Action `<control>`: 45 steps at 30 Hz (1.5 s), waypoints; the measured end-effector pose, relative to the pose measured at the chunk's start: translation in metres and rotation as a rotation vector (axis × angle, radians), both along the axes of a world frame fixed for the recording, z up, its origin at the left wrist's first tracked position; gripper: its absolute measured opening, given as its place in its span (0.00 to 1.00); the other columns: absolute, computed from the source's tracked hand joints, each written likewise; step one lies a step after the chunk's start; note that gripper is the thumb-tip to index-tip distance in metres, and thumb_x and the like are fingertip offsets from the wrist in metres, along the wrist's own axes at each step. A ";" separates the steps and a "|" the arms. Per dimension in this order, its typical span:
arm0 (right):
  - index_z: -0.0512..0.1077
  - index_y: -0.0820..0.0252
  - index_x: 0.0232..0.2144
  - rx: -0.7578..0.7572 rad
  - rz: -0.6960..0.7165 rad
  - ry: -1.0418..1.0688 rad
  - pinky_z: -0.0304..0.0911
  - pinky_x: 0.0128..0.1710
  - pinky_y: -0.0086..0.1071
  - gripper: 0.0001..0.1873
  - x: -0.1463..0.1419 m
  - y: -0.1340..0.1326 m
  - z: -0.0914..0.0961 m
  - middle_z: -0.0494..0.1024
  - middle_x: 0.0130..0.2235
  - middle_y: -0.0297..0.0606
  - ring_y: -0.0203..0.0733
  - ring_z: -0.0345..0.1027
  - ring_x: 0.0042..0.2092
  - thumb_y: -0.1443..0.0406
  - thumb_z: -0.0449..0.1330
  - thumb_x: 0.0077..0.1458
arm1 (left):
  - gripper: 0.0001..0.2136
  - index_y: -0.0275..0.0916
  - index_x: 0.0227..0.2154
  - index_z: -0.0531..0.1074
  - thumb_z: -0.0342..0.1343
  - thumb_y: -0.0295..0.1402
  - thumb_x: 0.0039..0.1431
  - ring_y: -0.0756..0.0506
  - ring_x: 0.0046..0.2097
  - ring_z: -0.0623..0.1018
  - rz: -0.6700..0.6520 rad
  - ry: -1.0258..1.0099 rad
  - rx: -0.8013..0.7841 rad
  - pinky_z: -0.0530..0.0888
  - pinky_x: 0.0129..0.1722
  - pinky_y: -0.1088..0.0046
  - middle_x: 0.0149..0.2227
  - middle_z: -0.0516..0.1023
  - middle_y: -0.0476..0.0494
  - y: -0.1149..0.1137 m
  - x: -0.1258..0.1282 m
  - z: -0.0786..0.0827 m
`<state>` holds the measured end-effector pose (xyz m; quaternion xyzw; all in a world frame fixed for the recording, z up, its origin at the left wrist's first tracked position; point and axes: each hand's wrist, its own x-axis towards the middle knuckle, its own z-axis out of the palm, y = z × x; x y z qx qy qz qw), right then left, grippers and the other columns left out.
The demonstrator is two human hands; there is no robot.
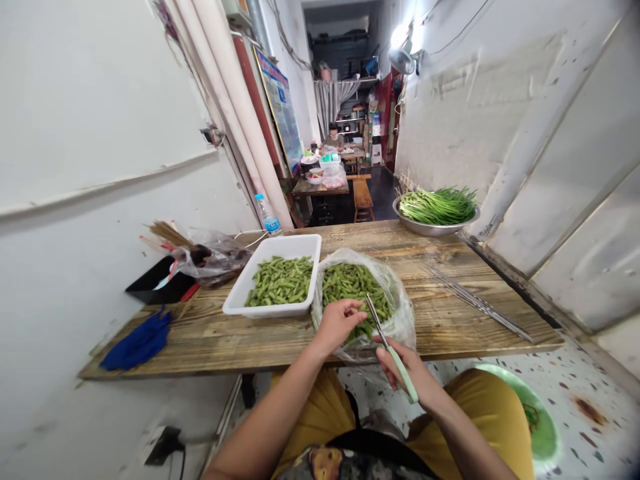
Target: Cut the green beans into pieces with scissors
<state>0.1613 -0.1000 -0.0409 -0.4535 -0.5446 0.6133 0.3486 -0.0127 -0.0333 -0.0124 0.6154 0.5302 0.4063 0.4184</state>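
My right hand (pixel 404 367) grips a pair of scissors (pixel 384 337) with pale green handles, the blades pointing forward and up over a clear plastic bag (pixel 404 313). In that bag lies a heap of green edamame pods (pixel 350 280). My left hand (pixel 344 321) is over the near side of the heap, its fingers pinched together close to the scissor blades; what is between them is too small to make out. Just left of the bag, a white plastic tray (pixel 235 301) holds more edamame pods (pixel 283 280).
On the wooden table (pixel 215 340) are metal skewers (pixel 483 305), a steel bowl of green stalks (pixel 437 230), a water bottle (pixel 270 217), a blue cloth (pixel 137 341) and a black box (pixel 160 277). A green basin (pixel 543 413) stands on the floor. Another person (pixel 333 139) sits far back.
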 end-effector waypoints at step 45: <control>0.64 0.61 0.43 -0.137 -0.059 0.034 0.55 0.12 0.22 0.27 0.013 -0.006 -0.020 0.61 0.18 0.23 0.28 0.55 0.15 0.47 0.58 0.47 | 0.09 0.38 0.31 0.76 0.51 0.31 0.54 0.37 0.45 0.69 0.247 1.062 0.191 0.56 0.47 0.56 0.36 0.75 0.36 0.063 -0.034 0.013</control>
